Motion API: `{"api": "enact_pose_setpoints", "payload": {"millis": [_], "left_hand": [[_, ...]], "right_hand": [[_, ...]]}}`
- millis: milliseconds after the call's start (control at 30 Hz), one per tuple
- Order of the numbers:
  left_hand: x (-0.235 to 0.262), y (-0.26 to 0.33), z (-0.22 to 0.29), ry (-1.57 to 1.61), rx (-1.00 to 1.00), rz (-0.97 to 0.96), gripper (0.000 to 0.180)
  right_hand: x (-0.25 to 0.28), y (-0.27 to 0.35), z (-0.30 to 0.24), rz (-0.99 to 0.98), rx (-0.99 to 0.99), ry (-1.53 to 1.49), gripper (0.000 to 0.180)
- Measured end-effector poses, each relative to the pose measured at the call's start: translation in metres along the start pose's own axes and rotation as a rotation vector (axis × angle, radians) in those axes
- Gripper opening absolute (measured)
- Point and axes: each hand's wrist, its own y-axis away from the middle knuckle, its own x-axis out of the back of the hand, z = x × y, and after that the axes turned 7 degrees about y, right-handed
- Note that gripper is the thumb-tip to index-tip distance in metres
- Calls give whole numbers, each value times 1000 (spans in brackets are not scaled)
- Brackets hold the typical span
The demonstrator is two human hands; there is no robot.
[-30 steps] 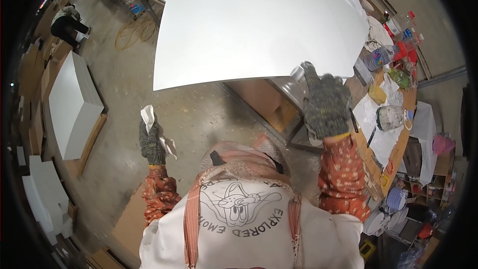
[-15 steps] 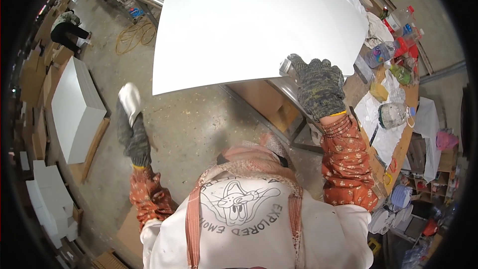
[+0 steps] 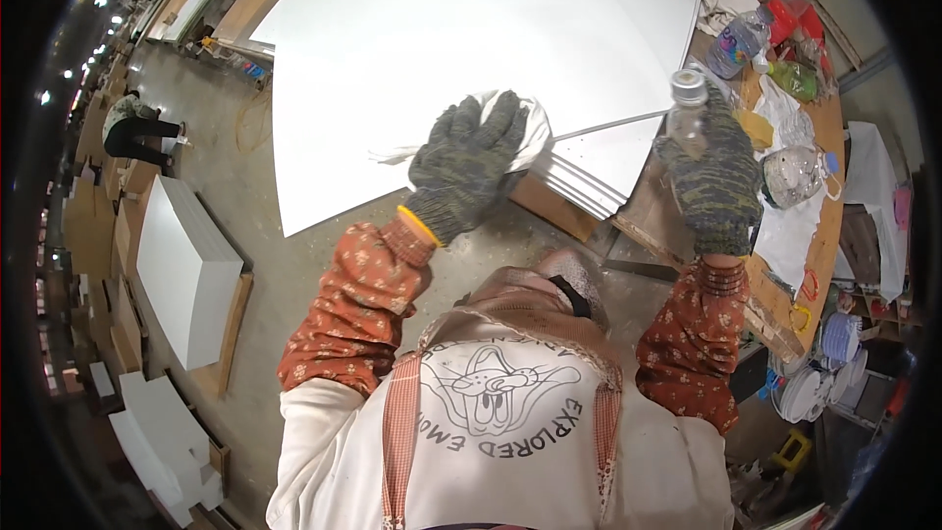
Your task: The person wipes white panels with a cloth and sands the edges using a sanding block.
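My left hand [image 3: 466, 172], in a dark camouflage knit glove, presses a white cloth [image 3: 535, 132] down on a large white panel [image 3: 422, 39]. Its fingers lie over the cloth, with loose ends of it sticking out on both sides. My right hand [image 3: 721, 182], gloved the same way, is wrapped round a small clear bottle [image 3: 689, 118] with a pale cap, held upright right of the panel. Beneath the panel's near right edge, the corners of several stacked white sheets [image 3: 589, 172] show.
On the wooden bench [image 3: 824, 226] at the right lie plastic bottles [image 3: 738, 42], a large clear jug [image 3: 793, 177], a yellow sponge [image 3: 756, 128] and crumpled white sheeting. A stack of white panels [image 3: 186, 270] rests on the left floor. Farther back a person [image 3: 137, 128] bends over.
My left hand has swung from the left side onto the panel with the cloth. My right hand has moved right, off the panel's edge, with the bottle. The panel's near right corner now shows stacked sheets.
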Motion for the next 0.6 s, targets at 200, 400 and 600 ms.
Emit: {"api": "enact_pose_setpoints", "payload": {"millis": [200,400,600], "left_hand": [[23,94,-66,-32,125,-48,65],[21,112,-70,-131,107,-59,77],[-14,-38,10,48,-297,-98,75]], "right_hand": [[64,7,-3,101,-86,120,73],[68,13,13,260,-113,262,72],[75,9,15,180,-295,114,71]]}}
